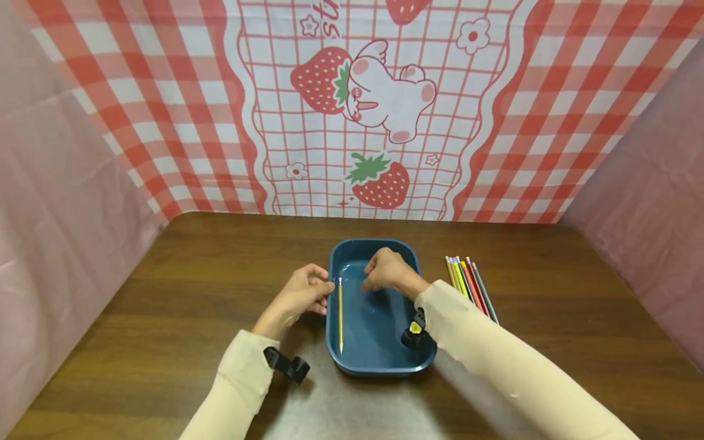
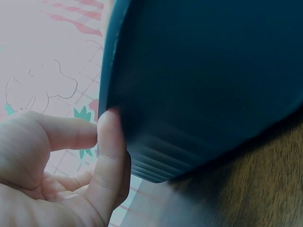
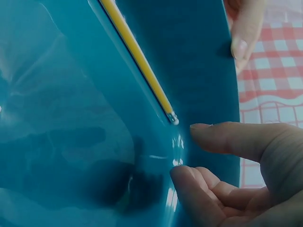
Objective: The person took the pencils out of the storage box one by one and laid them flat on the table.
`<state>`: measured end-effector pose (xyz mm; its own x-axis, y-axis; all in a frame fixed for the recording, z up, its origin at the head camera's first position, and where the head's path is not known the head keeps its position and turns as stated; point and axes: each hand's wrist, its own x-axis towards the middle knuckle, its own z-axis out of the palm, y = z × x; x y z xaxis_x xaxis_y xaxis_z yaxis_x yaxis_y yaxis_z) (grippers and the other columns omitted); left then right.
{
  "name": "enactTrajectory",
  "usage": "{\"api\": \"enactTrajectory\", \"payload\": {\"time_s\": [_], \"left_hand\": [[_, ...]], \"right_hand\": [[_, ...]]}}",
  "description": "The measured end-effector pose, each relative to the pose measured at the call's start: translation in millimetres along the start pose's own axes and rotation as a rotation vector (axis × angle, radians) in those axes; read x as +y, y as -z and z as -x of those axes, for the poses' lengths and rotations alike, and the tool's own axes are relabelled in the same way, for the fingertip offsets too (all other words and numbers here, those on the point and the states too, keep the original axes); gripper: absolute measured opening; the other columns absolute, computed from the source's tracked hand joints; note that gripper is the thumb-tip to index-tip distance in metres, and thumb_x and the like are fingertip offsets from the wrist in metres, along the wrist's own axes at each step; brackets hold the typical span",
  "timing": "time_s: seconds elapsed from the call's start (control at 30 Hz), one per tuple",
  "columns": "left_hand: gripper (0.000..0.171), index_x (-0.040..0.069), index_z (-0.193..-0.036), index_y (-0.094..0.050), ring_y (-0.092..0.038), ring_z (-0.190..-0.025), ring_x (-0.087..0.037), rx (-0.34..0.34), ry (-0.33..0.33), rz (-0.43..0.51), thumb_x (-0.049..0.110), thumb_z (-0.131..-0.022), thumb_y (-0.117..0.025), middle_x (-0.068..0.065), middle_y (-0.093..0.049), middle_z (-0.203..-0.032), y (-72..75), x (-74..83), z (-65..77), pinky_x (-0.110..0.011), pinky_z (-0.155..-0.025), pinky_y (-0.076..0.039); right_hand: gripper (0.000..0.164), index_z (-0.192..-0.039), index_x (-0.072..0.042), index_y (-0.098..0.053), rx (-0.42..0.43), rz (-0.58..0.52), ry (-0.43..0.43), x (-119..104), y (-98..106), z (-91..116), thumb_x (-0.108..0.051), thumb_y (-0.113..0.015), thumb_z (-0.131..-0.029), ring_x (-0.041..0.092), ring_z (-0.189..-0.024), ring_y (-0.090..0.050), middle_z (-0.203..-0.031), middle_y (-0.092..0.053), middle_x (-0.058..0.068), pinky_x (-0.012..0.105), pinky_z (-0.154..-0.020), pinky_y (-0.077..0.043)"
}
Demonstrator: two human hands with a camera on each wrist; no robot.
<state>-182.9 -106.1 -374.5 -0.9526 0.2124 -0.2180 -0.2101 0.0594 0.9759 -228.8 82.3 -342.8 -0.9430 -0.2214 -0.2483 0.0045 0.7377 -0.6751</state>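
A blue plastic bin [image 1: 374,370] stands in the middle of the wooden table. Along its left inner wall lies one yellow pencil [image 1: 340,318], its eraser end at the far side. My left hand [image 1: 302,290] pinches the bin's left rim between thumb and finger; the left wrist view shows this hand [image 2: 80,161] at the rim, against the dark side wall. Inside the bin, my right hand [image 1: 387,269] hovers over the floor. In the right wrist view this hand [image 3: 241,175] has thumb and forefinger apart near the pencil's eraser end [image 3: 174,119], holding nothing.
Right of the bin, several pencils [image 1: 467,281] of different colours lie side by side on the table [image 1: 220,263], partly hidden by the right sleeve. A red and white strawberry-print cloth [image 1: 385,122] hangs behind the table. Pink cloth [image 1: 66,183] hangs at both sides.
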Motion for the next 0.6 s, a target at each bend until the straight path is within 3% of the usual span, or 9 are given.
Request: {"api": "enactTrajectory", "payload": {"time_s": [0.2,0.4,0.6], "left_hand": [[0.027,-0.01,-0.112,-0.039,-0.048,-0.049,-0.009,-0.007,0.007,-0.008,-0.003,-0.09,-0.052,-0.002,-0.047,-0.069,-0.7,-0.2,-0.2,-0.018,-0.043,-0.048],[0.026,-0.01,-0.112,-0.04,-0.049,-0.049,-0.008,-0.01,0.003,-0.006,-0.004,-0.09,-0.052,-0.002,-0.048,-0.069,-0.5,-0.7,-0.1,-0.018,-0.043,-0.048],[0.025,-0.009,-0.111,-0.04,-0.048,-0.049,-0.008,-0.014,0.0,0.003,-0.004,-0.09,-0.052,-0.002,-0.048,-0.068,-0.1,-0.5,-0.1,-0.018,-0.043,-0.048]], "right_hand": [[0.016,-0.072,-0.004,-0.065,-0.024,0.004,0.0,-1,-15,3,-0.003,-0.081,-0.067,0.011,-0.056,-0.058,-0.068,-0.064,0.004,0.024,-0.058,-0.051],[0.043,-0.051,-0.013,-0.041,-0.047,0.004,0.015,-6,-29,5,-0.003,-0.081,-0.064,0.008,-0.042,-0.04,-0.046,-0.039,-0.004,0.019,-0.041,-0.028],[0.05,-0.043,-0.017,-0.039,-0.036,0.042,0.001,-10,-37,5,-0.008,-0.084,-0.062,0.008,-0.038,-0.037,-0.04,-0.038,-0.006,0.018,-0.037,-0.022]]}}
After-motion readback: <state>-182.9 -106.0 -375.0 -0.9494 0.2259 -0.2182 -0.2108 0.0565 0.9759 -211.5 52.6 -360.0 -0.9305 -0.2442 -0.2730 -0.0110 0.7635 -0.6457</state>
